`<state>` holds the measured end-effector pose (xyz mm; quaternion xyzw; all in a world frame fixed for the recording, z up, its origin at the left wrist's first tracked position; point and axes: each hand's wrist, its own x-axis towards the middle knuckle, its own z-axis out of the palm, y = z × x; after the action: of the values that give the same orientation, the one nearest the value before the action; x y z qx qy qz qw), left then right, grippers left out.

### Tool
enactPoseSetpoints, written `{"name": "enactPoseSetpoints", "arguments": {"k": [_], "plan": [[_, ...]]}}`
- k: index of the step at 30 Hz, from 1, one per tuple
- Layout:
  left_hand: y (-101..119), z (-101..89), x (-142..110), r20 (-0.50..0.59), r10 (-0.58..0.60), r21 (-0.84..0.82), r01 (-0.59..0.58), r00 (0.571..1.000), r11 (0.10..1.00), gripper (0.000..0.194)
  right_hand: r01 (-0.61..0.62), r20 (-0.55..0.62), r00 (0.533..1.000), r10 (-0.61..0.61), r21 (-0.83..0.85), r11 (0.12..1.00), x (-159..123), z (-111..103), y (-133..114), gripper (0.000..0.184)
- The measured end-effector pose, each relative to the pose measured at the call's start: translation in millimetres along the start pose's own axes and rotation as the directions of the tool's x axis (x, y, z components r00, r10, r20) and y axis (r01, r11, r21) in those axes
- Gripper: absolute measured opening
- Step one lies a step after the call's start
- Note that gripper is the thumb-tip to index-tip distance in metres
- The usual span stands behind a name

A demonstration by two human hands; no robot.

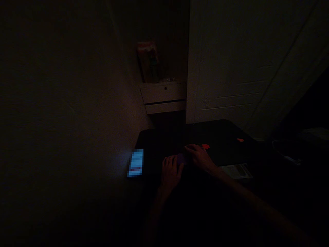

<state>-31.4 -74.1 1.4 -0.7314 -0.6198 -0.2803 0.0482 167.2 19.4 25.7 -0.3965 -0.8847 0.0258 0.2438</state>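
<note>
The scene is very dark. My left hand (171,170) is over a black table (164,139), its thumb and fingers closed about a small purple thing (181,158) whose kind I cannot make out. Just right of it, my right hand (200,158) has its fingers bent down and drawn together at the purple thing's far side; what lies under those fingertips is hidden. A bright orange-red scrap (205,146) lies right behind my right hand. Farther right on the table is a second orange-red piece (240,140).
A lit phone (136,163) leans by the wall (102,103) at the table's left edge. A printed sheet or packet (239,171) lies right of my right forearm. Behind are a drawer unit (166,96) with a bag (149,63) on top, and a pale panelled door (226,68).
</note>
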Motion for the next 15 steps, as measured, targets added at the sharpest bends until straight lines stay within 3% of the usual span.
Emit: {"name": "enactPoseSetpoints", "arguments": {"k": [3, 7, 11, 15], "plan": [[9, -2.0, 21, 0.020, -0.057, -0.030, 0.057, 0.998, 0.998, 0.053, -0.129, -0.215, 0.959, 0.184, 0.248, 0.960, -6, 0, 24, 0.051], [35, 4.3, 71, 0.067, 0.033, 0.017, -0.034, 0.997, 0.999, 0.061, -0.148, -0.345, 0.887, 0.307, 0.418, 0.896, -5, -4, 30, 0.041], [44, 25.0, 108, 0.230, 0.139, 0.071, -0.159, 0.963, 0.985, 0.060, -0.106, -0.360, 0.890, 0.278, 0.430, 0.897, 2, -7, 15, 0.037], [32, 45.8, 111, 0.314, 0.235, 0.125, -0.285, 0.920, 0.950, 0.062, -0.078, -0.360, 0.902, 0.240, 0.410, 0.909, 3, -2, 3, 0.035]]}}
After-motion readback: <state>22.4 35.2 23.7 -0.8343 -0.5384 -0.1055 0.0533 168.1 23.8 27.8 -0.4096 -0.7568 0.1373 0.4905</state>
